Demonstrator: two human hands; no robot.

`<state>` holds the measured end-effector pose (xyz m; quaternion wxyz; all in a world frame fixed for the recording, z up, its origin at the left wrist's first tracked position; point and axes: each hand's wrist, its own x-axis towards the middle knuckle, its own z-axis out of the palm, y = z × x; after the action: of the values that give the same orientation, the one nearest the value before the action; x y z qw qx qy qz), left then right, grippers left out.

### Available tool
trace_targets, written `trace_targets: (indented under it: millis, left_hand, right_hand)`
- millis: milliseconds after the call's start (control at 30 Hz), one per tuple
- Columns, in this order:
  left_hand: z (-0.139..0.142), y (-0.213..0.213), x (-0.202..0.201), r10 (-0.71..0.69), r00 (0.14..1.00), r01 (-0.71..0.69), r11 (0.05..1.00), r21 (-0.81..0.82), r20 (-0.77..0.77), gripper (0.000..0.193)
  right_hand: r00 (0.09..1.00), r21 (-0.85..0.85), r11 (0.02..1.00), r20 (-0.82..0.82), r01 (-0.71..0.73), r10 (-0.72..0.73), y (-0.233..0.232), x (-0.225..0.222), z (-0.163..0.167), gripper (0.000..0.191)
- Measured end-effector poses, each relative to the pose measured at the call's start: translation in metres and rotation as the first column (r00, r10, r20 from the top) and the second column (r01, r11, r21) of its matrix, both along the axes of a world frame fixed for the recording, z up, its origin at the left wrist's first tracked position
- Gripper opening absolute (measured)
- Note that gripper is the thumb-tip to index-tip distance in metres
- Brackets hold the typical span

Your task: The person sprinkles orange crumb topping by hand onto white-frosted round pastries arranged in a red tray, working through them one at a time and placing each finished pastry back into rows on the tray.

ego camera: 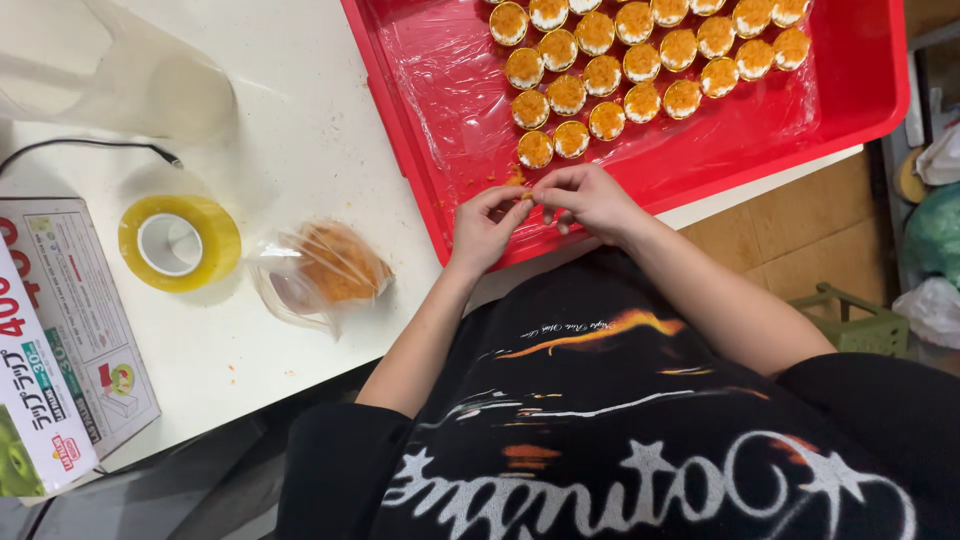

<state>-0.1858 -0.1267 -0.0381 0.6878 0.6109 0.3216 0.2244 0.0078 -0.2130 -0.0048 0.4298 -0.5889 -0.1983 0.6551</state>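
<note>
My left hand (485, 225) and my right hand (590, 198) meet at the near edge of a red tray (860, 100), fingertips pinched together on a small orange-topped piece (528, 197) that is mostly hidden by the fingers. Just beyond my hands, several small round pastries with orange crumb topping (620, 70) sit in rows on clear plastic film lining the tray. Orange crumbs lie on the film near my fingers.
On the white table (300, 130), a clear plastic bag of orange crumbs (330, 268) lies to the left, next to a roll of yellowish tape (178, 242). A box of cling film (50, 350) sits at the left edge. A green basket (850, 320) stands on the floor.
</note>
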Motion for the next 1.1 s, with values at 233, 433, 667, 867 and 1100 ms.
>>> trace_targets:
  millis: [233,433,667,867,1100]
  left_hand:
    - [0.007,0.024,-0.001,-0.028,0.917,0.190,0.906,0.377,-0.397,0.017]
    - [-0.008,0.022,0.033,-0.037,0.562,0.631,0.665,0.399,-0.826,0.017]
    - [-0.001,0.021,0.018,0.046,0.806,0.323,0.801,0.503,-0.591,0.014]
    - [0.009,0.009,0.013,0.037,0.973,-0.018,0.996,0.084,-0.230,0.021]
    - [0.011,-0.005,0.013,0.126,0.962,-0.115,0.992,0.058,-0.243,0.018]
  right_hand:
    - [0.854,-0.054,0.996,0.513,-0.069,0.087,-0.004,0.006,-0.010,0.021]
    - [0.583,-0.090,0.954,0.774,-0.286,0.247,-0.009,0.016,-0.023,0.019]
    - [0.741,-0.021,0.976,0.647,-0.218,0.179,-0.008,0.015,-0.019,0.019]
    - [0.952,0.097,0.994,0.305,-0.053,0.021,-0.003,-0.004,-0.011,0.024]
    - [0.988,0.179,0.984,0.154,-0.003,-0.025,0.000,0.006,-0.014,0.016]
